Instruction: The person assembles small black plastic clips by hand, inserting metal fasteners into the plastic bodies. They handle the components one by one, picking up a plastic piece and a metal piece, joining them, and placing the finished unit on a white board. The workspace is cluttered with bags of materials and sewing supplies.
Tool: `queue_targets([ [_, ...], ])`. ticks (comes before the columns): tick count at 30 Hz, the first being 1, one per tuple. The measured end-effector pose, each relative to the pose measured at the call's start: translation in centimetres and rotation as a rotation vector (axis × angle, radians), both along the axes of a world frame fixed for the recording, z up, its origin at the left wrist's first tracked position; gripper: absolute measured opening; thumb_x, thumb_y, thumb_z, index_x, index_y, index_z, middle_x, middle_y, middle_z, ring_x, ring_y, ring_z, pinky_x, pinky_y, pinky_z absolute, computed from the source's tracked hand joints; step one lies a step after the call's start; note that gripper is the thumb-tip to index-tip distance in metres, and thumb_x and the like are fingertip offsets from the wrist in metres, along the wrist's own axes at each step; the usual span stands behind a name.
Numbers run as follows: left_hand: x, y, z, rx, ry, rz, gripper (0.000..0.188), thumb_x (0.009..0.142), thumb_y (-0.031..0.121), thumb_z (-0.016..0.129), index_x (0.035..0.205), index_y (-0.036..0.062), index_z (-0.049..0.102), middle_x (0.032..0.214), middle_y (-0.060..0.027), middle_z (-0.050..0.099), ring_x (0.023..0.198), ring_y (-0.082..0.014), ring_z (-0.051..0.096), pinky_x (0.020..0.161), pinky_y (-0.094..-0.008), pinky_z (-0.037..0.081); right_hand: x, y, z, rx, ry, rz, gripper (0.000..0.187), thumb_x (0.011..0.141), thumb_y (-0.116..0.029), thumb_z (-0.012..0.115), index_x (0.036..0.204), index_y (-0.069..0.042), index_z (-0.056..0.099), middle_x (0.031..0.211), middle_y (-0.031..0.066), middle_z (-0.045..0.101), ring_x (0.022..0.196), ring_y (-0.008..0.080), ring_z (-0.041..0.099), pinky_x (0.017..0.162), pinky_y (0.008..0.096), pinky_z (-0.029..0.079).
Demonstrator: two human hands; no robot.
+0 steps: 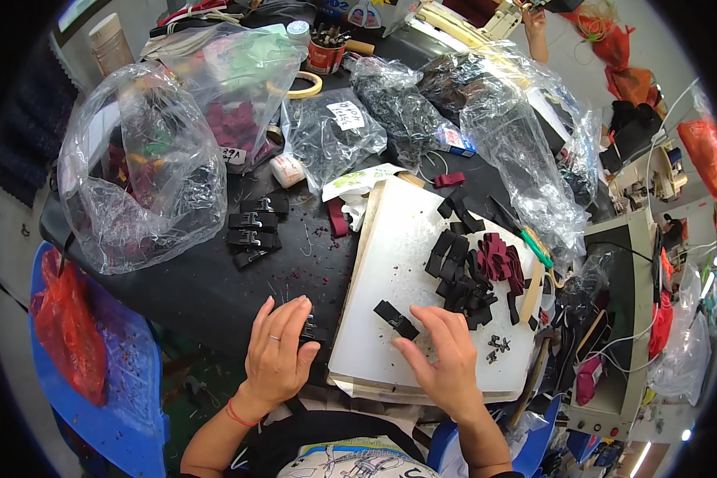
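I see a black strap piece (396, 319), folded into a compact strip, lying aslant on the white board (374, 271) — its upper end toward the left, its lower end close to the gap between the right hand's (446, 358) thumb and forefinger. I can't tell whether they touch. A second black piece with a metal clip (315, 332) lies on the dark tabletop (295, 275) just left of the board — partly hidden from me by the left hand (277, 344).
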State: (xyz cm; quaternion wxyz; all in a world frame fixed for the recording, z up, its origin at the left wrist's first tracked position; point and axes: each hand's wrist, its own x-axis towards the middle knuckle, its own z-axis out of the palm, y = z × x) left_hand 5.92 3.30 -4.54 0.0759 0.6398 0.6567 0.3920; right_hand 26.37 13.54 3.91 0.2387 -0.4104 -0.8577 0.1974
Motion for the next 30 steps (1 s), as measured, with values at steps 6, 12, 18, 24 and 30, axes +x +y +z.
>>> queue_targets([
  [6,-0.2,-0.7,-1.0,0.104,-0.232,0.067,0.052,0.102,0.029,0.040,0.135,-0.0108,0.039,0.133,-0.0284,0.049,0.122,-0.0414,0.050,0.106,-0.0475,0.037,-2.1,0.5,-2.0,0.075,0.058,0.163,0.041,0.073,-0.001,0.075,0.111,0.000,0.060,0.100,0.0122,0.064,0.091,0.0306,0.057,0.079,0.0380,0.047],
  [12,-0.5,-0.8,-2.0,0.332,-0.217,0.096,0.065,0.102,0.043,0.032,0.141,-0.0094,0.031,0.142,-0.0324,0.037,0.131,-0.0455,0.040,0.108,-0.0491,0.035,-7.9,-0.3,-3.1,-0.172,0.062,0.518,0.037,0.075,0.000,0.071,0.110,-0.001,0.060,0.101,0.0115,0.064,0.095,0.0305,0.058,0.081,0.0381,0.048],
  [18,0.2,0.2,0.0,0.019,0.081,-0.037,0.053,0.098,0.042,0.046,0.128,-0.0016,0.053,0.124,-0.0202,0.059,0.115,-0.0359,0.056,0.100,-0.0475,0.043,-5.5,-0.1,-1.2,-0.056,0.051,0.422,0.031,0.079,0.001,0.063,0.110,0.001,0.059,0.103,0.0161,0.061,0.100,0.0339,0.056,0.083,0.0353,0.047],
  [24,0.3,0.3,0.0,-0.034,0.193,-0.004,0.038,0.095,0.032,0.055,0.112,0.0001,0.064,0.118,-0.0154,0.062,0.109,-0.0329,0.058,0.097,-0.0462,0.045,2.6,1.4,0.9,0.050,-0.154,-0.245,0.027,0.083,-0.004,0.070,0.110,-0.003,0.065,0.097,0.0113,0.063,0.083,0.0217,0.061,0.066,0.0305,0.049],
  [30,0.7,0.5,0.3,-0.019,0.170,-0.005,0.035,0.094,0.030,0.056,0.112,0.0010,0.064,0.117,-0.0150,0.063,0.110,-0.0330,0.059,0.098,-0.0464,0.045,4.2,1.2,0.6,-0.088,0.062,-0.474,0.029,0.086,-0.002,0.067,0.115,0.000,0.064,0.094,0.0120,0.067,0.080,0.0166,0.063,0.068,0.0294,0.049],
])
